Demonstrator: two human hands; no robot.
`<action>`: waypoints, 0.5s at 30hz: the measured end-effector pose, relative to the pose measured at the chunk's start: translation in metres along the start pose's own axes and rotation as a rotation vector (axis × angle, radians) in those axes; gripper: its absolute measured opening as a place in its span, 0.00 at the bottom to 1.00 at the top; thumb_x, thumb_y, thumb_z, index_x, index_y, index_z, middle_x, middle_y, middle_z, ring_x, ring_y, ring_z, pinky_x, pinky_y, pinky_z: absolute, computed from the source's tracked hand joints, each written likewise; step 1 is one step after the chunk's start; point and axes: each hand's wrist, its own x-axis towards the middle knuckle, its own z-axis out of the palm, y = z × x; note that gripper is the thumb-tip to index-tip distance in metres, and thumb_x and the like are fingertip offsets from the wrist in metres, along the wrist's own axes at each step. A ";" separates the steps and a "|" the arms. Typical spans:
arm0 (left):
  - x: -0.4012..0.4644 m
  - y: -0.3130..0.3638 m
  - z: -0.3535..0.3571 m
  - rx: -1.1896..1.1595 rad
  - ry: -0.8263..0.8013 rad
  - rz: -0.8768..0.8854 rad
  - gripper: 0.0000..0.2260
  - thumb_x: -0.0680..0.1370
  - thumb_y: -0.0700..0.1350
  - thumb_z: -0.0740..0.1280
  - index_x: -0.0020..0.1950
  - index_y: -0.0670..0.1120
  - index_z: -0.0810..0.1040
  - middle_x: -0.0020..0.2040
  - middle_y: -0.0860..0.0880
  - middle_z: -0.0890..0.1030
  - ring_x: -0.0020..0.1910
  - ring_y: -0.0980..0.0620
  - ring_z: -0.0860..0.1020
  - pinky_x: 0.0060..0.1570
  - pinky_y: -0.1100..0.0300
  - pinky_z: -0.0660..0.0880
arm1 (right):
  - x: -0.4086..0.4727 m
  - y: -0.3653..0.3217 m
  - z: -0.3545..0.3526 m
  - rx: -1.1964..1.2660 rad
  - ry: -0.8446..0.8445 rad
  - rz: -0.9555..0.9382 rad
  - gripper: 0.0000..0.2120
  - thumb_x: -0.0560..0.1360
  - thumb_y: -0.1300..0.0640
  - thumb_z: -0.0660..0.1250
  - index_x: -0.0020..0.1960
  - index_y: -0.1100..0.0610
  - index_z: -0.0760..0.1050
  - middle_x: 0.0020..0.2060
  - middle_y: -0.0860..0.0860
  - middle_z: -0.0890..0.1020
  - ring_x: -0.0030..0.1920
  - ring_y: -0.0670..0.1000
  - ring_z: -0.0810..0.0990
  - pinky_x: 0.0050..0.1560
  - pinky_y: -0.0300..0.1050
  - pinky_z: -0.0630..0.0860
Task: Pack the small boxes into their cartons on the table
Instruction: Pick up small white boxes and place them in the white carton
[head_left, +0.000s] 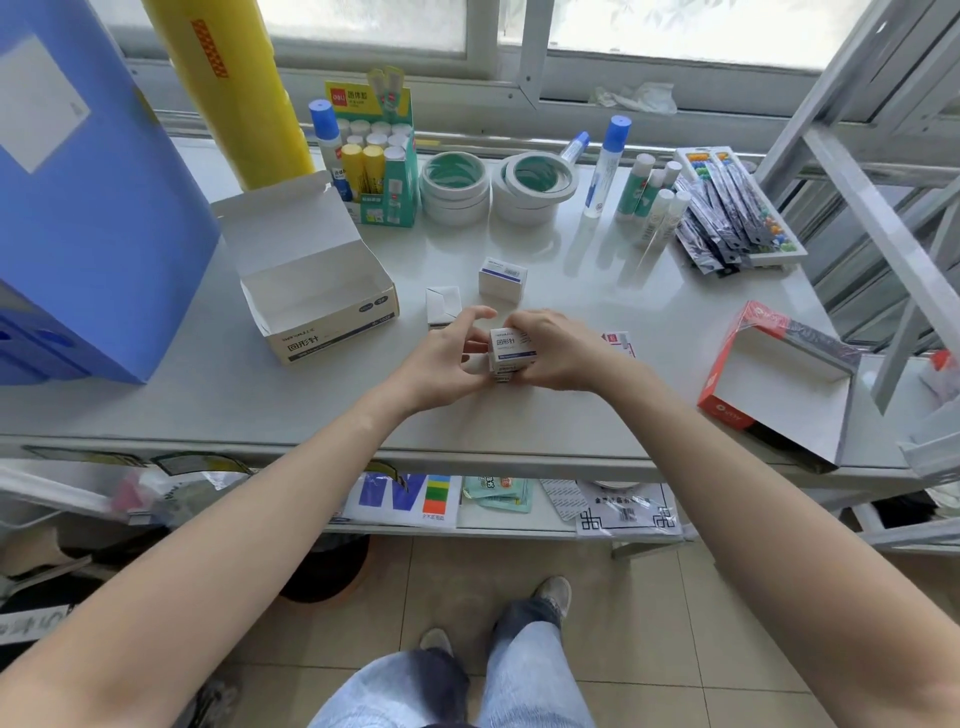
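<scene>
Both my hands meet at the middle of the table around a stack of small white paper-clip boxes (511, 351). My left hand (447, 358) grips the stack from the left and my right hand (558, 351) from the right. An open white carton (317, 291), lid up and empty inside, stands to the left. Two more small white boxes rest behind my hands: one upright (502, 279), one (442, 305) closer to the carton. A red-and-white small box (621, 343) peeks out behind my right hand. An open red carton (779, 384) lies at the right edge.
A blue file box (88, 208) and a yellow roll (228, 88) stand at the left. Behind are a glue-stick display box (387, 156), tape rolls (493, 187), glue bottles (605, 166) and a tray of pushpin packs (737, 208). A metal rack (883, 156) rises on the right.
</scene>
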 end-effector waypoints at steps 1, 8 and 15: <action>-0.001 0.000 -0.001 -0.004 -0.006 0.000 0.30 0.71 0.39 0.72 0.69 0.43 0.63 0.59 0.42 0.79 0.60 0.49 0.76 0.61 0.58 0.73 | 0.001 -0.001 0.000 -0.002 0.001 -0.004 0.17 0.69 0.54 0.70 0.53 0.62 0.72 0.48 0.56 0.77 0.50 0.56 0.74 0.42 0.44 0.65; -0.009 0.005 -0.023 0.176 0.104 0.136 0.25 0.69 0.34 0.66 0.66 0.41 0.69 0.62 0.42 0.75 0.63 0.47 0.72 0.62 0.63 0.66 | 0.007 -0.012 -0.007 0.024 0.124 -0.032 0.15 0.68 0.54 0.72 0.46 0.63 0.72 0.42 0.53 0.72 0.43 0.53 0.70 0.41 0.42 0.63; -0.023 -0.026 -0.082 0.597 0.382 -0.056 0.22 0.74 0.44 0.66 0.67 0.47 0.69 0.65 0.46 0.73 0.64 0.43 0.70 0.60 0.49 0.69 | 0.030 -0.043 -0.015 0.125 0.285 -0.094 0.15 0.66 0.55 0.73 0.48 0.61 0.73 0.41 0.51 0.73 0.41 0.54 0.70 0.42 0.44 0.63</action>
